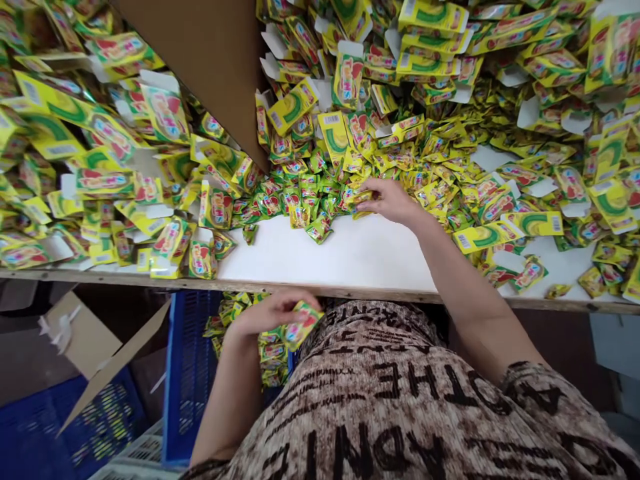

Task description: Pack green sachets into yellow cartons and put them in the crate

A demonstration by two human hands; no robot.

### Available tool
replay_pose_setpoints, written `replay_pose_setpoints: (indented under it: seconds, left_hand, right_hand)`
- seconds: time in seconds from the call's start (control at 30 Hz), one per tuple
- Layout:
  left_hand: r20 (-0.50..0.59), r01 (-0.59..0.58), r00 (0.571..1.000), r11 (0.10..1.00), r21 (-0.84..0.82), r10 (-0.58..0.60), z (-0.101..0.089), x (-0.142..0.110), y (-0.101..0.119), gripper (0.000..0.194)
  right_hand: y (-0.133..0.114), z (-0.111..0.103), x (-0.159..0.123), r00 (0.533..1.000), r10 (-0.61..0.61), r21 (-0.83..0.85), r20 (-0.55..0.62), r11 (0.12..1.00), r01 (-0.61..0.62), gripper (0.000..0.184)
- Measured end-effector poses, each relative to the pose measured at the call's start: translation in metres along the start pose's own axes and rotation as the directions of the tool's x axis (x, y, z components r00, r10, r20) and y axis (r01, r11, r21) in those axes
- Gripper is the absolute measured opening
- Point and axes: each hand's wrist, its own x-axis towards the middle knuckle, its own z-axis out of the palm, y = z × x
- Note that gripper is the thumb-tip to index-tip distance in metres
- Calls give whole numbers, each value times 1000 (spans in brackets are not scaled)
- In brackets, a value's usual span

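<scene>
Yellow-and-green card forms the small fruit-print carton (303,323) in the left hand (277,310), just off the near edge of the white tabletop (390,250). Thumb and fingers close narrowly on the carton's upper end, leaving its printed face exposed. Across the tabletop's middle, the right hand (387,202) reaches into a loose bank of shiny yellow and green sachets (307,200). Its fingertips are drawn close together and touch the sachets; whether one is pinched between them, I cannot tell.

Beyond the bare part of the tabletop, on its far right side, more cartons (435,43) heap up, several with white end flaps raised. On the tabletop's left side lies another deep jumble of cartons (107,180), parted from the rest by a brown cardboard divider (200,53). Below the tabletop's near edge, under the left hand, a blue plastic crate (187,380) holds similar cartons (274,357). Farther left below the tabletop is a brown cardboard box (87,333) with spread flaps. Dark-lettered brown patterned clothing (390,387) covers the person close against the tabletop.
</scene>
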Motion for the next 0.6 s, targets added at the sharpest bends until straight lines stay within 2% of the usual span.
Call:
replay_pose_setpoints:
  seconds: [0.03,0.07,0.1,0.13,0.17,0.2,0.23,0.27,0.3,0.33,0.37,0.4,0.43,0.5,0.53,0.57,0.6]
  left_hand:
    - [-42,82,996,995,62,-79,-9,-19,-17,30]
    - [-142,171,978,979,114,-154,-16,-35,-35,31]
    - [-266,290,933,944,155,-242,-20,-49,-53,33]
    - [-399,423,856,889,176,-328,-23,-61,-69,35]
    - [-510,550,761,817,176,-402,-24,-70,-81,38]
    - [-576,641,680,750,165,-454,-25,-77,-88,39]
    - [-605,677,641,720,154,-473,-25,-80,-89,39]
    - [-603,653,656,742,152,-454,-26,-81,-82,38]
    - [-583,570,714,806,162,-388,-27,-78,-68,37]
    - [-561,437,782,882,179,-273,-29,-70,-47,36]
    - [-551,274,825,941,197,-125,-31,-57,-22,35]
    - [-562,134,826,959,252,32,-35,-38,6,34]
    - [-587,10,788,950,312,184,-40,-14,35,33]
    - [-634,-206,644,896,394,427,-55,47,90,33]
    - [-665,-274,549,861,429,506,-65,82,113,34]
    - [-718,-305,448,845,439,534,-77,117,134,34]
    - [-752,-304,392,846,438,530,-89,150,150,35]
  right_hand:
    - [-6,4,13,999,-6,-30,41,1000,7,36]
    - [-10,9,25,999,1,-77,53,997,3,42]
    - [-13,14,36,999,21,-138,44,990,-15,48]
    - [-14,18,45,999,51,-204,18,978,-46,53]
    - [-14,21,52,996,84,-266,-10,960,-84,55]
    - [-14,23,56,993,112,-320,-28,941,-115,54]
    - [-14,25,58,992,122,-362,-36,923,-127,51]
    - [-13,26,57,994,104,-393,-38,913,-110,47]
    - [-14,27,53,998,55,-413,-33,909,-64,42]
    - [-15,27,47,1000,-11,-425,-25,905,-1,38]
    - [-16,29,39,997,-79,-428,-20,902,63,34]
    - [-18,31,30,991,-135,-423,-20,899,114,30]
    - [-21,34,19,984,-175,-410,-21,899,151,27]
    - [-23,40,-5,975,-220,-356,-24,913,197,21]
    - [-23,44,-18,972,-232,-310,-30,927,212,19]
    - [-21,47,-32,970,-240,-252,-41,942,223,17]
    - [-18,49,-46,970,-234,-186,-58,958,220,16]
